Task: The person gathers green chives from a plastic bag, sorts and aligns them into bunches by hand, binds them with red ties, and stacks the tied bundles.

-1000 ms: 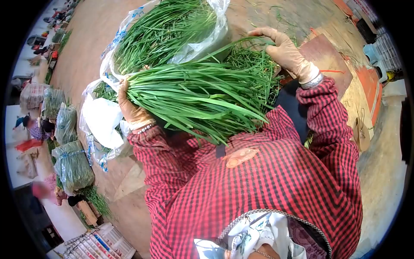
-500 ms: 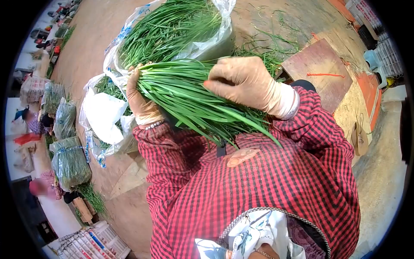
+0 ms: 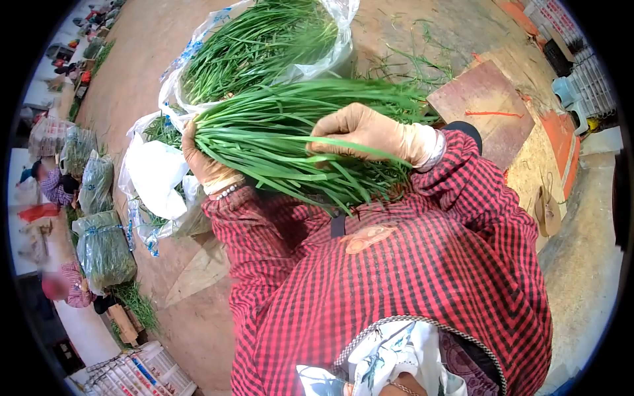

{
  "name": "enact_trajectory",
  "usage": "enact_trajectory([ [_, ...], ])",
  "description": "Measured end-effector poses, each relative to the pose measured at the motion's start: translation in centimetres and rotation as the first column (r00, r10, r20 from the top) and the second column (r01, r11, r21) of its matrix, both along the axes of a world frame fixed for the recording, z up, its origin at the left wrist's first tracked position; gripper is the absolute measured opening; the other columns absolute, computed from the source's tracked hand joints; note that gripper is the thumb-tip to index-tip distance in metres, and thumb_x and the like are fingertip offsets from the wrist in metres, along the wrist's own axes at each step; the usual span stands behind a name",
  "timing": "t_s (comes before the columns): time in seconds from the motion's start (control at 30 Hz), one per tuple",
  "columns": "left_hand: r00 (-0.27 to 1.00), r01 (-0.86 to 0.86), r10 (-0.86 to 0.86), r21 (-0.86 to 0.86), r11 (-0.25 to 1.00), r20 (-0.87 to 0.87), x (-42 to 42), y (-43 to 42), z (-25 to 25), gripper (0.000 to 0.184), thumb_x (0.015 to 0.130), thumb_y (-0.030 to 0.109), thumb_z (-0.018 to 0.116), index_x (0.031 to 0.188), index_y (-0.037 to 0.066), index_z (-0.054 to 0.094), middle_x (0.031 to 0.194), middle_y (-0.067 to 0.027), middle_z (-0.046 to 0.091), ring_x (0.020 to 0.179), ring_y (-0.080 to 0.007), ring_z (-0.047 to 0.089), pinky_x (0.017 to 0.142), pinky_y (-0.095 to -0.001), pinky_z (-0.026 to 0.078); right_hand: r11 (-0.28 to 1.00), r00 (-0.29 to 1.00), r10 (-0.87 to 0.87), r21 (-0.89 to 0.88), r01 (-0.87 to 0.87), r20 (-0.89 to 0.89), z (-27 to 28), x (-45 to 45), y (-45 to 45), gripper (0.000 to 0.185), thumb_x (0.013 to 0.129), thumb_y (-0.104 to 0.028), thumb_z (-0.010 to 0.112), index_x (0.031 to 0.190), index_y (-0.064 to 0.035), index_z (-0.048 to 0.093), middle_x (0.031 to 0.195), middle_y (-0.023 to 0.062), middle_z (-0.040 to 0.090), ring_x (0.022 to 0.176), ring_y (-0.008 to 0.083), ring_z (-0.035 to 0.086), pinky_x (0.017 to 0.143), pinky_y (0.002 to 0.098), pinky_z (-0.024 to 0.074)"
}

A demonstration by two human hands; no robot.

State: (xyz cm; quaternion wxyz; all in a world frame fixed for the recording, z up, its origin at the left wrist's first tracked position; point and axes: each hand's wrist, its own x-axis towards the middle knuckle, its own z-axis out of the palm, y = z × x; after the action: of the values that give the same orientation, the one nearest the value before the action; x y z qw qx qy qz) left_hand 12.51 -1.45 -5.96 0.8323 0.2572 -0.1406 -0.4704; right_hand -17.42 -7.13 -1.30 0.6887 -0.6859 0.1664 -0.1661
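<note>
Green bunch (image 3: 284,132) — base clamped in left grip (image 3: 201,158), leaves fanning toward right grip (image 3: 360,135).

No readable text or labels.

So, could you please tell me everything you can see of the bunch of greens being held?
The bunch is long, flat green leaves, paler at the gathered end, where the left hand grips it. It fans out loosely towards the right hand, whose fingers are at one blade. It is held beside an open bag of greens; some far tips are blurred.
</note>
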Motion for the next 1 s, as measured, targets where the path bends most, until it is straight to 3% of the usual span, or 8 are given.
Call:
enact_trajectory([
  [0.13, 0.987, 0.135, -0.14, -0.069, 0.988, -0.074, 1.9, 2.4, -0.1, 0.033, 0.092, 0.029, 0.055, 0.107, 0.002, 0.067, 0.107, -0.0175, 0.069, 0.099, -0.0327, 0.066, 0.091, -0.0494, 0.053, 0.77, 0.889, -0.024, -0.576, -0.274, -0.456, -3.8, -2.7, -0.3, 0.029, 0.09, -0.03, 0.057, 0.099, -0.0059, 0.071, 0.091, 0.0154, 0.071, 0.09, 0.0305, 0.068, 0.08, 0.0419, 0.0519],
  [0.23, 0.995, 0.077, -0.08, -0.052, 0.996, -0.06, 4.5, 4.4, -1.6, 0.041, 0.095, 0.036, 0.048, 0.115, 0.004, 0.064, 0.115, -0.0169, 0.067, 0.105, -0.0336, 0.064, 0.095, -0.0511, 0.049, 0.639, 0.628, -0.209, -0.591, -0.493, -0.75, -9.8, -9.1, -1.6, 0.041, 0.09, -0.039, 0.058, 0.115, -0.0081, 0.068, 0.112, 0.0161, 0.067, 0.104, 0.0328, 0.064, 0.091, 0.0423, 0.0498],
  [0.3, 0.993, 0.115, -0.117, -0.062, 0.991, -0.032, 6.3, 6.0, -2.6, 0.046, 0.095, 0.039, 0.045, 0.121, 0.005, 0.062, 0.121, -0.0166, 0.065, 0.112, -0.0328, 0.06, 0.099, -0.051, 0.045, 0.834, 0.349, -0.243, -0.379, -0.401, -0.905, -8.7, -11.1, -3.6, 0.053, 0.086, -0.042, 0.063, 0.122, -0.0041, 0.063, 0.112, 0.018, 0.067, 0.106, 0.0311, 0.064, 0.094, 0.0386, 0.049],
  [0.43, 0.999, 0.016, -0.015, 0.015, 1.0, -0.052, 8.0, 7.1, -4.8, 0.05, 0.094, 0.042, 0.046, 0.126, 0.005, 0.059, 0.123, -0.017, 0.063, 0.112, -0.0345, 0.059, 0.1, -0.0519, 0.045, 0.808, 0.682, -0.49, -0.577, 0.121, -0.543, -5.0, -14.3, -5.7, 0.04, 0.091, -0.028, 0.066, 0.121, -0.0013, 0.061, 0.111, 0.0102, 0.068, 0.103, 0.0178, 0.061, 0.091, 0.0314, 0.0479],
  [0.57, 0.991, -0.067, 0.074, 0.067, 0.996, -0.113, 5.4, 6.4, -4.4, 0.051, 0.093, 0.041, 0.048, 0.124, 0.003, 0.06, 0.124, -0.0167, 0.063, 0.113, -0.0345, 0.058, 0.1, -0.0513, 0.044, 0.656, 0.695, -0.686, -0.598, 0.46, -0.218, -1.7, -15.1, -7.4, 0.035, 0.095, -0.027, 0.061, 0.12, -0.0029, 0.064, 0.102, 0.0092, 0.07, 0.096, 0.0182, 0.064, 0.089, 0.031, 0.0498],
  [0.63, 0.979, -0.152, 0.171, 0.164, 0.975, -0.115, 5.1, 5.8, -4.0, 0.05, 0.092, 0.041, 0.048, 0.122, 0.004, 0.061, 0.121, -0.0151, 0.065, 0.112, -0.0342, 0.06, 0.099, -0.0515, 0.045, 0.76, 0.785, -0.619, -0.232, 0.607, 0.026, 1.7, -13.4, -6.5, 0.026, 0.096, -0.018, 0.06, 0.117, -0.0043, 0.066, 0.099, 0.0061, 0.07, 0.093, 0.0139, 0.065, 0.086, 0.0266, 0.0503],
  [0.87, 0.953, -0.301, 0.297, 0.086, 0.95, 0.059, 3.2, 3.0, -2.4, 0.027, 0.091, 0.026, 0.06, 0.106, 0.004, 0.065, 0.105, -0.0137, 0.069, 0.094, -0.0275, 0.067, 0.085, -0.0403, 0.056, 0.543, 0.938, -0.25, -0.768, 0.34, 0.239, 7.6, -5.0, 1.4, 0.029, 0.086, -0.007, 0.069, 0.115, -0.0033, 0.067, 0.104, 0.0123, 0.07, 0.097, 0.0237, 0.067, 0.089, 0.0312, 0.0516],
  [1.0, 0.897, -0.316, 0.325, -0.081, 0.945, 0.3, -4.8, 1.3, 5.3, 0.024, 0.089, 0.009, 0.061, 0.113, 0.004, 0.059, 0.103, -0.0131, 0.068, 0.092, -0.0224, 0.066, 0.085, -0.0364, 0.056, 0.296, 0.934, -0.292, -0.91, 0.291, 0.204, 7.6, -1.8, 2.5, 0.093, 0.082, -0.045, 0.069, 0.147, 0.0054, 0.027, 0.143, 0.0284, 0.041, 0.138, 0.0385, 0.036, 0.117, 0.0418, 0.0247],
])
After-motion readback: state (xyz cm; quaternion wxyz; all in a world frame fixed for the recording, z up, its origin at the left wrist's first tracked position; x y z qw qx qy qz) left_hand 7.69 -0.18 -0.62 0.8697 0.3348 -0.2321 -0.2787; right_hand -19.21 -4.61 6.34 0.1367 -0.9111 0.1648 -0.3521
